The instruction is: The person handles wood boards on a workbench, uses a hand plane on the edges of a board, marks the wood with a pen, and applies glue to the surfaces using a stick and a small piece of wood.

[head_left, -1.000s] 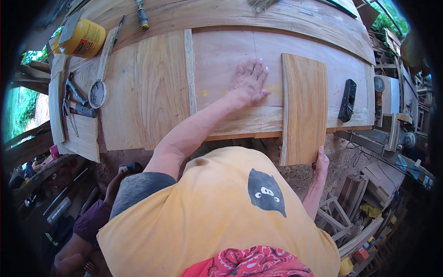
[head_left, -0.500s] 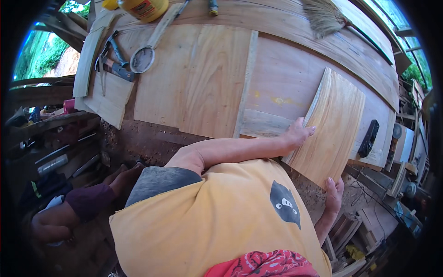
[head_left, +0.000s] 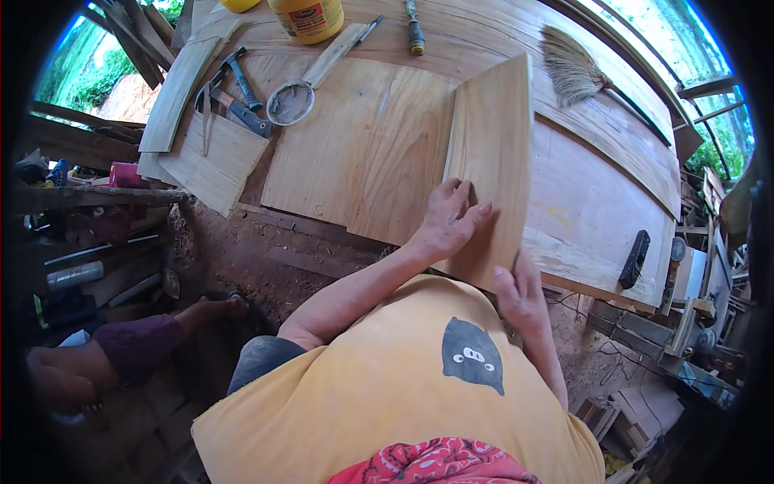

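Observation:
I hold a wooden board (head_left: 493, 145) tilted over the workbench, its left edge up against the joined panel (head_left: 355, 145) that lies flat there. My left hand (head_left: 451, 219) is closed on the board's left edge near its close end, thumb on the face. At the near right corner my right hand (head_left: 522, 297) grips the same board; part of its fingers is hidden behind the wood. The panel is made of pale boards set side by side.
Left on the bench are hammers (head_left: 242, 85), a round tub of paste (head_left: 290, 103) and a thin board (head_left: 214, 161). A yellow glue jar (head_left: 308, 18), a chisel (head_left: 414, 32) and a straw brush (head_left: 568, 68) lie farther back. A black brush (head_left: 634, 260) sits right. A person's leg (head_left: 193, 319) shows lower left.
Both hands have brought the board leftward from the bench's right side to the panel's edge. The board now stands more tilted. The view has shifted a little.

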`<state>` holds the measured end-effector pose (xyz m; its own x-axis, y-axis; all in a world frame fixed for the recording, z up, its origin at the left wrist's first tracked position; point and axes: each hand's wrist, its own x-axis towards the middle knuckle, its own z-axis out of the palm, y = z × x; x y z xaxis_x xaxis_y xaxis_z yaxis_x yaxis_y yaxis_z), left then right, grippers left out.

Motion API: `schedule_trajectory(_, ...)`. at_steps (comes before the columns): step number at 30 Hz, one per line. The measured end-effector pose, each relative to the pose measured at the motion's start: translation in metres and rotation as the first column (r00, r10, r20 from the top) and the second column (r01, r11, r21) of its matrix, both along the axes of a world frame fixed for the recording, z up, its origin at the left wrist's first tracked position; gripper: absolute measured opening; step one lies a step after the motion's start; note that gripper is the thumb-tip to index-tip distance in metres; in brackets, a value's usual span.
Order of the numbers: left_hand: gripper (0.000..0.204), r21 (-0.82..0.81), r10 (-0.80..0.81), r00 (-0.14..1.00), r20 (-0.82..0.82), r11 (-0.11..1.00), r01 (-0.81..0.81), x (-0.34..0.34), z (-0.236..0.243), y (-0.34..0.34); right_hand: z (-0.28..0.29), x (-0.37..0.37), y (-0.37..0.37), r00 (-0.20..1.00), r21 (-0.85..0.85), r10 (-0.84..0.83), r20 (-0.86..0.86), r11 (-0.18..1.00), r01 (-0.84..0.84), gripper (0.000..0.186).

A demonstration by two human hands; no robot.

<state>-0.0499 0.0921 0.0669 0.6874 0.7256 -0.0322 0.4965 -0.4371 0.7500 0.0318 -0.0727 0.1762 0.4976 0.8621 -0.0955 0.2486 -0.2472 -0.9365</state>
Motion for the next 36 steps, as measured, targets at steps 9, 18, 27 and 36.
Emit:
schedule_trajectory(9, 0.064, -0.589, 0.013, 0.897, 0.442, 0.759, 0.279, -0.092, 0.072, 0.111, -0.015, -0.044, 0.088, 0.789, -0.13, 0.529, 0.314, 0.847, -0.516, 0.043)
schedule_trajectory(18, 0.04, 0.35, 0.239, 0.968, -0.072, 0.915, -0.2, -0.142, -0.036, 0.159, -0.11, 0.001, 0.081, 0.89, -0.208, 0.248, 0.382, 0.962, -0.179, 0.033)
schedule_trajectory(27, 0.03, -0.041, 0.46, 0.78, 0.424, 0.87, -0.491, -0.064, 0.033, 0.366, -0.139, 0.021, 0.111, 0.878, -0.123, 0.077, 0.472, 0.992, -0.021, 0.03)
schedule_trajectory(36, 0.038, -0.331, 0.69, 0.42, 0.589, 0.68, -0.654, -0.065, 0.041, 0.567, -0.148, 0.027, 0.169, 0.705, -0.003, 0.058, 0.707, 0.997, -0.079, 0.05)
